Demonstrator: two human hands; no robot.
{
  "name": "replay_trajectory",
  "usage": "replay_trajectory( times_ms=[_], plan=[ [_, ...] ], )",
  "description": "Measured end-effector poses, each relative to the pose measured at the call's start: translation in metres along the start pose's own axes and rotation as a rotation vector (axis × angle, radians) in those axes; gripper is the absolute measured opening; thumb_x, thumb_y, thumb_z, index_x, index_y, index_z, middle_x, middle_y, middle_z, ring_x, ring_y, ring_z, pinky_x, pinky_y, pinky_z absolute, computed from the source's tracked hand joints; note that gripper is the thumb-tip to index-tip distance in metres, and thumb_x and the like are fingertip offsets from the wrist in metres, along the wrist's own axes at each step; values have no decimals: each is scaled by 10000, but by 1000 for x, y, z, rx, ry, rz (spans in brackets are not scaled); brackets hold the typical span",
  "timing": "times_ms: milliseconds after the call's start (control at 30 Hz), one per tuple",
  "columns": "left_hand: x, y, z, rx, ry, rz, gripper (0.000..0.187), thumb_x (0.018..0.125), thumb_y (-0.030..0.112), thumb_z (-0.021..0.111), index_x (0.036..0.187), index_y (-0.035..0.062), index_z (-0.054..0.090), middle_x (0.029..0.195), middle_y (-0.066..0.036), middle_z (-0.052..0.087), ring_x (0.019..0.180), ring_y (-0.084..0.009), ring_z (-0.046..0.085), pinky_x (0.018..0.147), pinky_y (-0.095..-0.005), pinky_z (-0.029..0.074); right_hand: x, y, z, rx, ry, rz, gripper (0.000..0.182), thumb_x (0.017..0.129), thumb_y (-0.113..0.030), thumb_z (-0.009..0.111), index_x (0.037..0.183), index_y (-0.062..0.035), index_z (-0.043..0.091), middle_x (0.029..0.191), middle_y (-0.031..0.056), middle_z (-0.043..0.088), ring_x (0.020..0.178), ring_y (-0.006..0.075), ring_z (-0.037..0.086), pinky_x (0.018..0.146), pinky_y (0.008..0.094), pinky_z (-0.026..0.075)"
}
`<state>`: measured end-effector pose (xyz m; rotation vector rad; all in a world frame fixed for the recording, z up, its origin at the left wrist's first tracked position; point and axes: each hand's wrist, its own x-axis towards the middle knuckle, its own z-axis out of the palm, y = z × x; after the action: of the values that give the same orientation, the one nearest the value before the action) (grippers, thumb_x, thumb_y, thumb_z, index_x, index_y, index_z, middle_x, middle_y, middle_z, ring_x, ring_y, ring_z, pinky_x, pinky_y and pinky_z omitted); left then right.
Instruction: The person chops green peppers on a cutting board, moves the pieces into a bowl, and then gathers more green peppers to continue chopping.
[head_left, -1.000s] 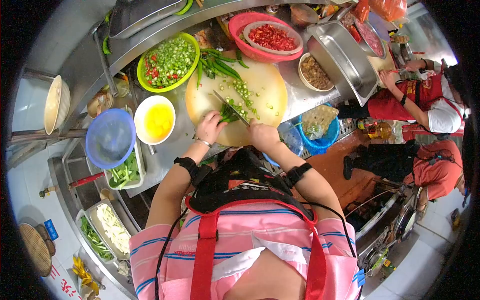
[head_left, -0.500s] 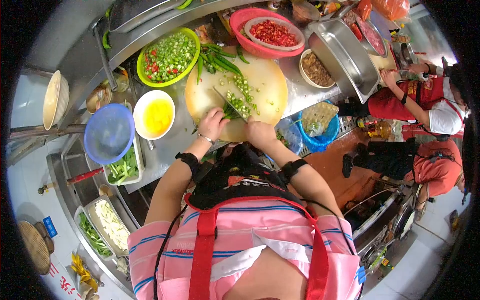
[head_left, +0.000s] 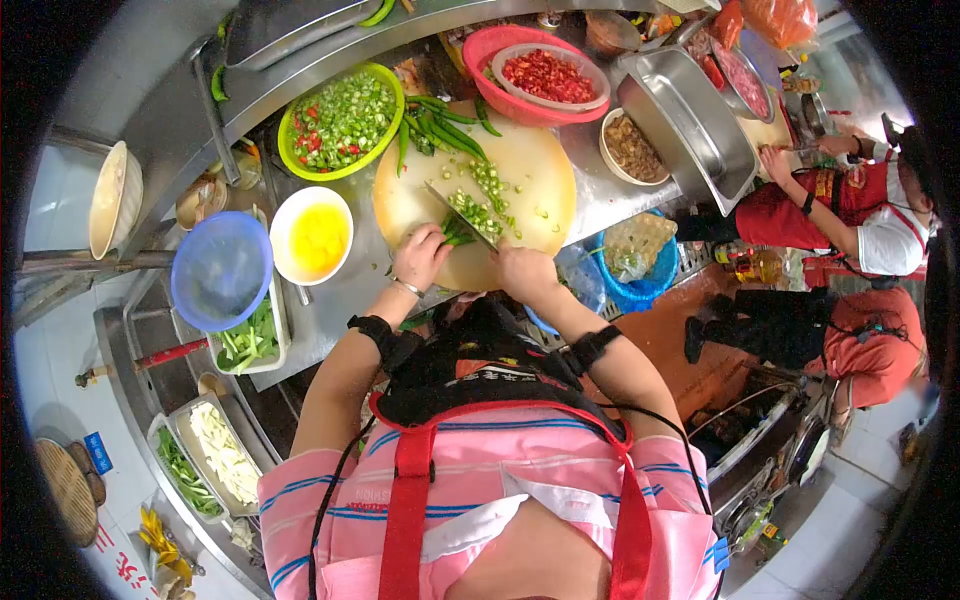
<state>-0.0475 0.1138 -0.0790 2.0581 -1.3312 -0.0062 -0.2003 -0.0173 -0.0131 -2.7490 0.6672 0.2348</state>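
Note:
On a round cutting board (head_left: 545, 165) my right hand (head_left: 526, 273) is closed around the handle of a knife (head_left: 462, 217), its blade slanting up to the left. My left hand (head_left: 421, 257) has its fingers bent over green chili peppers (head_left: 455, 238) beside the blade, pressing them to the board. Chopped green chili (head_left: 488, 185) lies along the far side of the blade. Whole green chilies (head_left: 445, 130) are heaped at the board's far edge.
A lime-green basket (head_left: 397, 95) of chopped chilies, a white bowl (head_left: 346, 215) of yellow egg and a blue bowl (head_left: 222, 270) stand left. Rightward are a red basket (head_left: 480, 75), a brown-food bowl (head_left: 632, 150) and a steel pan (head_left: 690, 130). Two people (head_left: 830, 205) work at right.
The view has shifted slightly. The knife and both hands stay almost in place on the board, with the blade still beside the left fingers.

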Motion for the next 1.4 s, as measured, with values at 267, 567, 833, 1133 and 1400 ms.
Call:
replay_trajectory(
  times_ms=[267,567,833,1133,1400],
  plan=[
    [0,-1,7,-33,7,17,150,704,163,656,797,56,606,946,-59,563,820,-260,562,720,-343,471,13,1,34,-52,2,-19,287,883,-292,407,891,-14,476,630,169,612,580,318,621,498,417,488],
    [-6,-7,0,29,41,4,158,685,158,676,766,47,600,919,-74,592,850,-269,558,749,-360,450,10,-10,16,-35,-139,39,278,854,-288,447,882,-15,486,717,151,637,674,288,641,573,385,508],
    [-7,-4,1,26,46,4,133,680,127,663,750,48,581,909,-83,588,845,-276,552,755,-362,446,-1,-13,13,15,-98,-11,305,848,-316,455,880,-15,487,672,156,623,609,304,628,531,399,499],
    [-18,-2,-15,77,193,-15,106,654,108,666,714,77,584,814,-65,571,774,-262,540,695,-358,444,-2,-13,26,68,7,-48,298,873,-311,417,818,-27,487,595,165,598,534,319,608,461,411,479],
    [-11,-1,-5,126,215,-29,125,647,105,670,728,81,578,817,-63,565,806,-256,531,711,-356,428,-12,-10,-5,-15,-98,-33,263,847,-282,468,857,-18,468,663,152,628,602,292,636,504,380,502]
  ],
)
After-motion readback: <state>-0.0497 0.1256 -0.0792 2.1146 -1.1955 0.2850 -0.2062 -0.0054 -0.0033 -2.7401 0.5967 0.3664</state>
